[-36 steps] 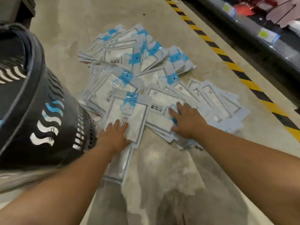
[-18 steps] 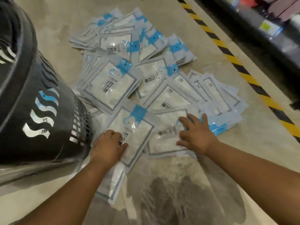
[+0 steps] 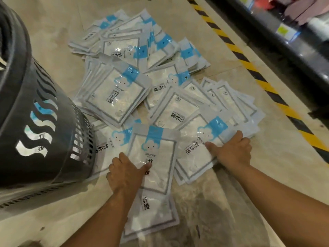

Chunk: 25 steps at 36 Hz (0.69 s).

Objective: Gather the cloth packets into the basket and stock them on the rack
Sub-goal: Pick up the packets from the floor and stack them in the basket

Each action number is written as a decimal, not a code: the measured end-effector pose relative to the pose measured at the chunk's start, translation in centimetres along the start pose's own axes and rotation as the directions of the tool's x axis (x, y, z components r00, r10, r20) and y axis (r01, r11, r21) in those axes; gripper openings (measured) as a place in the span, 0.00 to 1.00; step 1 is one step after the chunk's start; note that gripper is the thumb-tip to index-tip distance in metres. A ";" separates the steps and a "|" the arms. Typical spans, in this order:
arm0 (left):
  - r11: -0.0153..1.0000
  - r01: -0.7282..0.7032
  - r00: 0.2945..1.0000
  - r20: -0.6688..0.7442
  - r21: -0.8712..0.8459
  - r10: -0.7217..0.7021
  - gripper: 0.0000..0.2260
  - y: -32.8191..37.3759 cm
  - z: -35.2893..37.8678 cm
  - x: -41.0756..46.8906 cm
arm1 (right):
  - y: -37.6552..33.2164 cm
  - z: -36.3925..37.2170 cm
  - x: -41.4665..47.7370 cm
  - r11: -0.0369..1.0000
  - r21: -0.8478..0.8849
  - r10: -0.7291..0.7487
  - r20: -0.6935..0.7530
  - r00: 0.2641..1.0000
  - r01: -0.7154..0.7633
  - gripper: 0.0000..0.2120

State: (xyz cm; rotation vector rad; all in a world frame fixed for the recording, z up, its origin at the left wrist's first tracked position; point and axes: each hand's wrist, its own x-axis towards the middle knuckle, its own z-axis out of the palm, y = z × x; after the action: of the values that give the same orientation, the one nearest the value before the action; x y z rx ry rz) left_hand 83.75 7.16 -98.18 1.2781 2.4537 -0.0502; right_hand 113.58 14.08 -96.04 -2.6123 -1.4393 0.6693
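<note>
Head view: left hand [image 3: 125,173] and right hand [image 3: 233,150] grip cloth packets [image 3: 154,154] beside basket [image 3: 58,168].

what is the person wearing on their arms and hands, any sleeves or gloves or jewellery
Nothing shows on them. The left hand and right hand are bare, with no gloves, and no ring is visible on either. The left forearm and right forearm are uncovered to the frame edge: no sleeves, watch or wristband in view.
</note>
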 end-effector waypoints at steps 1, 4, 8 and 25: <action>0.999 0.022 1.000 0.006 -0.026 -0.022 0.42 0.3 0.0 -0.1 | 0.0 0.1 0.0 0.999 -0.022 0.032 0.081 0.996 -0.030 0.61; 0.983 0.094 0.994 0.063 -0.157 -0.085 0.39 0.7 -0.1 0.3 | 0.4 0.6 0.2 0.997 -0.061 0.068 0.243 0.968 -0.055 0.64; 0.940 0.089 0.982 0.186 -0.329 -0.029 0.32 0.6 -0.7 1.7 | 0.8 0.5 1.3 0.999 0.027 -0.039 0.244 0.969 0.034 0.45; 0.766 -0.033 0.998 0.025 -0.643 0.064 0.13 -0.9 -1.3 1.6 | -2.3 1.1 1.1 0.968 0.168 -0.149 -0.216 0.965 0.187 0.45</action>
State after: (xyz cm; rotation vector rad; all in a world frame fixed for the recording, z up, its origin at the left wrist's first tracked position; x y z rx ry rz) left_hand 81.82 8.12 -97.58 0.9969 2.0940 0.7129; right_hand 111.81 16.15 -96.75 -2.3084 -1.4401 0.4774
